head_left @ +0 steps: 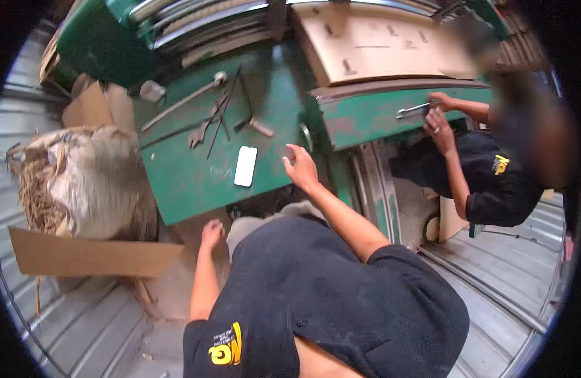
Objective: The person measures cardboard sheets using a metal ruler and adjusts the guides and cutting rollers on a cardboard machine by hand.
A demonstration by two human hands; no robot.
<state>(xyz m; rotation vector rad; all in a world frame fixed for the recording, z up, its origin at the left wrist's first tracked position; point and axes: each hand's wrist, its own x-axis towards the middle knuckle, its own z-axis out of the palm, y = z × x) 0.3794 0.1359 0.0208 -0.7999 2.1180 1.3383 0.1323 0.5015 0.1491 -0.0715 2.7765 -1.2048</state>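
My right hand (301,167) reaches forward to the near edge of a green metal machine table (190,183), fingers spread and nothing in them, just below a round metal knob (305,136). My left hand (212,232) hangs low by my knee under the table's front edge, fingers curled in, with nothing visible in it. On the table, left of my right hand, lies a white flat rectangular object (245,166). Farther back are wrenches (206,127), a small hammer (256,126) and a long steel bar (183,101).
A co-worker in a black shirt (498,183) crouches at the right, both hands on a wrench (413,111) at the green machine panel (366,120). Cardboard sheets (378,44) lie on the machine. A sack with straw (83,176) and a cardboard piece (83,257) sit at the left on corrugated metal flooring (83,327).
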